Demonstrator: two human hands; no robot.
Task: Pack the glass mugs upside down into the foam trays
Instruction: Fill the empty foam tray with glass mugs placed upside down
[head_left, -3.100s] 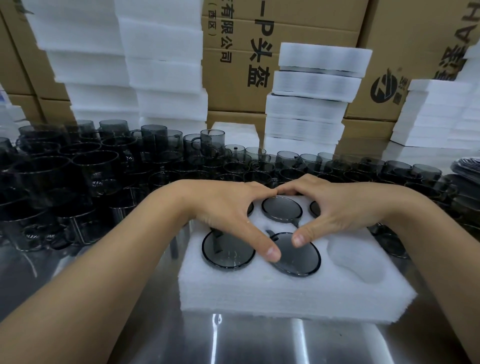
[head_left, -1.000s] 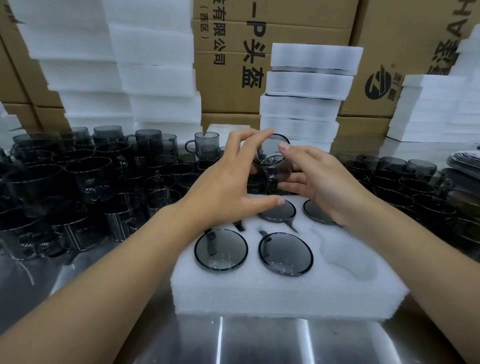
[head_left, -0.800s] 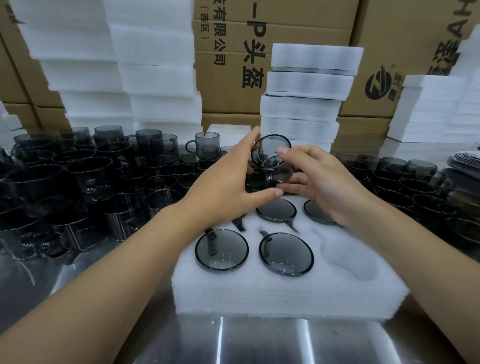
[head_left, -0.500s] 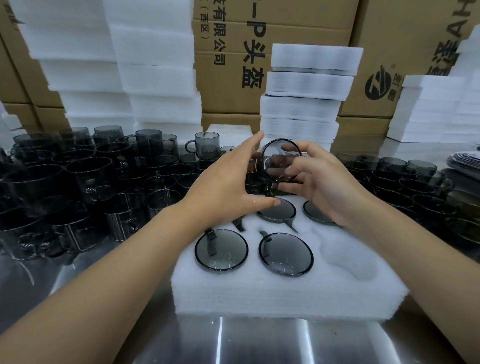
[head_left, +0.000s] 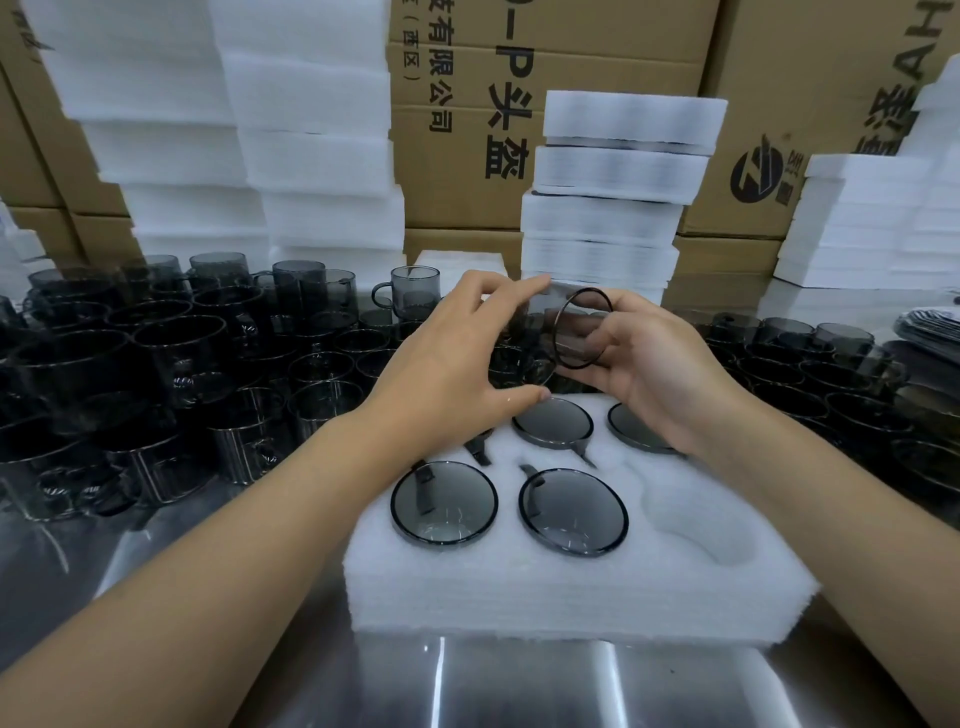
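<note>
A white foam tray (head_left: 571, 587) lies on the steel table in front of me. Several smoked-glass mugs sit upside down in its pockets, among them a front-left mug (head_left: 444, 503) and a front-middle mug (head_left: 573, 512). The front-right pocket (head_left: 701, 530) holds nothing. Above the tray's back edge both hands hold one grey glass mug (head_left: 576, 332) tilted on its side. My right hand (head_left: 654, 374) grips it from the right and below. My left hand (head_left: 457, 364) has its fingers around the mug's left side, thumb underneath.
A dense crowd of upright grey glass mugs (head_left: 171, 353) covers the table to the left and behind, with more mugs (head_left: 831, 364) on the right. Stacks of white foam trays (head_left: 613, 208) and cardboard boxes (head_left: 467, 130) stand behind. The steel table (head_left: 519, 686) edge is nearest me.
Both hands left the tray, where they had pressed down mugs, and lifted one mug from the row behind. Over the last second the mug has turned onto its side and shifted slightly right.
</note>
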